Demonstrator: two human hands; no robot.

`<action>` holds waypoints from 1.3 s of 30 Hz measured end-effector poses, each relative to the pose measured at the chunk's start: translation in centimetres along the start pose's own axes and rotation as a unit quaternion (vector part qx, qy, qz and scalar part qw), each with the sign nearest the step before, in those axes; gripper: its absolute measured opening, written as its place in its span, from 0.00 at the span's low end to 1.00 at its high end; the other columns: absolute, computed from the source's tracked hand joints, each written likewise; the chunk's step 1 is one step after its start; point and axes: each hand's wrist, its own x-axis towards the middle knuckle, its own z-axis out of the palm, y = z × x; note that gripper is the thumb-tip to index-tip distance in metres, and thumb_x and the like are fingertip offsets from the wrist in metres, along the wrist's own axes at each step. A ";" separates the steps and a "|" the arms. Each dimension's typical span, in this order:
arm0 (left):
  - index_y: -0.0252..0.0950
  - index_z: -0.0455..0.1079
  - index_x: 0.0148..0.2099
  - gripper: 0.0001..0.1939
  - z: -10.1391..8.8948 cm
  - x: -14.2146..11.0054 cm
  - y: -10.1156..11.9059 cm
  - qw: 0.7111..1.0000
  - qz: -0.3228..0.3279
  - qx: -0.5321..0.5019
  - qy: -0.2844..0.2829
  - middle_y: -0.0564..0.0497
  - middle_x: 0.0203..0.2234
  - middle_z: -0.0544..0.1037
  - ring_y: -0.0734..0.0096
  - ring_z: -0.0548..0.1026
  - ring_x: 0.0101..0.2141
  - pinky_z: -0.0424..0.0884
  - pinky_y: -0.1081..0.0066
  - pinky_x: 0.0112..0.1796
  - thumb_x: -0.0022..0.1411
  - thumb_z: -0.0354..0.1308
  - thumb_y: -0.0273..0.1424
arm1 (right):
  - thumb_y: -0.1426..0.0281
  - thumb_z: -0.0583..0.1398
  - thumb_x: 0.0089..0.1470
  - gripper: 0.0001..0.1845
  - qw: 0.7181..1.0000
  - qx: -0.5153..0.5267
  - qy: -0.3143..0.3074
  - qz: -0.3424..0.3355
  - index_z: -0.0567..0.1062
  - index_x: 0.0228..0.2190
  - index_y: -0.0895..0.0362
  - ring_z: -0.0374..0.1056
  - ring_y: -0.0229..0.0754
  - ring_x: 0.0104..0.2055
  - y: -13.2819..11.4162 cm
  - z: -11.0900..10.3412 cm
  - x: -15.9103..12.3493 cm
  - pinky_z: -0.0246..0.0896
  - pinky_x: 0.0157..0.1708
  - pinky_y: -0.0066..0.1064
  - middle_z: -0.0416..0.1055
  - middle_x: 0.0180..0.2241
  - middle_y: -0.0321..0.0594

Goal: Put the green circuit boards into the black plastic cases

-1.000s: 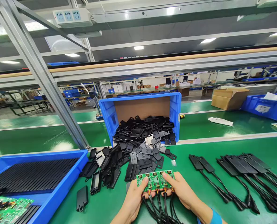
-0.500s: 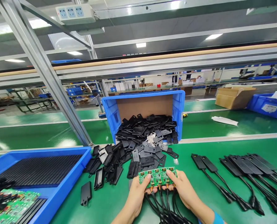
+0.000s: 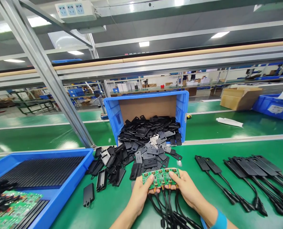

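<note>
A green circuit board panel [image 3: 161, 178] with several small digit displays along its far edge is held level between my two hands. My left hand [image 3: 142, 190] grips its left end, thumb on top and fingers beneath. Its right end is pinched by my right hand [image 3: 184, 187] in the same way. Black cables [image 3: 169, 206] with coloured wire ends hang from the panel's near edge toward me. Just beyond the panel lies a heap of black plastic case halves [image 3: 151, 156], spilling from a blue crate [image 3: 186, 121] tipped on its side.
At left, a blue tray [image 3: 48, 203] holds rows of black strips and more green boards [image 3: 15, 206]. One black case piece [image 3: 88, 194] lies beside it. Closed black cases with cables [image 3: 248, 167] rest at right. A metal post [image 3: 53, 86] rises behind the tray.
Both hands still hold the circuit board panel, which is tilted slightly differently and a little lower. The view has shifted slightly; the surrounding parts stay put.
</note>
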 end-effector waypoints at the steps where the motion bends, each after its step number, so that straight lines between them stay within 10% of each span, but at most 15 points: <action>1: 0.29 0.72 0.39 0.22 0.1 -0.1 -0.1 1.000 0.006 0.006 -0.003 0.43 0.31 0.80 0.65 0.77 0.27 0.75 0.67 0.29 0.48 0.64 0.42 | 0.47 0.60 0.45 0.29 1.000 -0.015 0.015 -0.010 0.75 0.35 0.60 0.70 0.41 0.26 0.2 0.1 0.1 0.65 0.26 0.31 0.75 0.28 0.41; 12: 0.33 0.70 0.41 0.21 -0.4 0.2 -0.1 0.998 0.023 0.050 -0.014 0.46 0.32 0.77 0.67 0.75 0.30 0.72 0.71 0.28 0.51 0.60 0.44 | 0.49 0.58 0.49 0.27 0.999 0.027 0.006 -0.043 0.77 0.36 0.61 0.71 0.49 0.38 0.2 0.0 0.1 0.66 0.40 0.41 0.76 0.34 0.45; 21: 0.40 0.62 0.56 0.26 -0.8 -0.3 0.3 0.886 0.312 0.336 0.074 0.44 0.54 0.65 0.58 0.61 0.56 0.55 0.56 0.56 0.54 0.58 0.33 | 0.56 0.56 0.55 0.22 0.992 -0.052 -0.056 -0.101 0.74 0.46 0.55 0.67 0.50 0.47 -1.3 -0.3 -0.8 0.57 0.51 0.45 0.71 0.48 0.45; 27: 0.35 0.70 0.48 0.16 1.6 -1.5 -0.5 0.959 0.164 0.167 -0.160 0.45 0.40 0.77 0.62 0.74 0.41 0.68 0.64 0.44 0.60 0.52 0.35 | 0.59 0.53 0.58 0.18 0.961 -0.168 -0.098 -0.195 0.76 0.43 0.52 0.59 0.48 0.55 -0.8 1.0 -1.6 0.51 0.56 0.42 0.65 0.53 0.44; 33: 0.33 0.72 0.37 0.13 2.1 -1.2 -1.9 0.949 0.198 0.231 -0.078 0.50 0.26 0.75 0.68 0.71 0.29 0.65 0.72 0.30 0.61 0.51 0.36 | 0.57 0.52 0.58 0.21 0.970 -0.168 0.016 -0.176 0.77 0.41 0.57 0.71 0.47 0.37 1.2 2.4 -1.6 0.65 0.40 0.35 0.76 0.37 0.45; 39: 0.34 0.71 0.31 0.17 2.2 -1.8 -1.1 0.903 0.221 0.368 -0.031 0.52 0.19 0.72 0.72 0.65 0.22 0.59 0.73 0.24 0.63 0.47 0.37 | 0.58 0.55 0.56 0.19 0.972 -0.134 0.055 -0.184 0.78 0.40 0.57 0.69 0.47 0.44 1.2 3.2 -1.7 0.61 0.47 0.34 0.75 0.41 0.45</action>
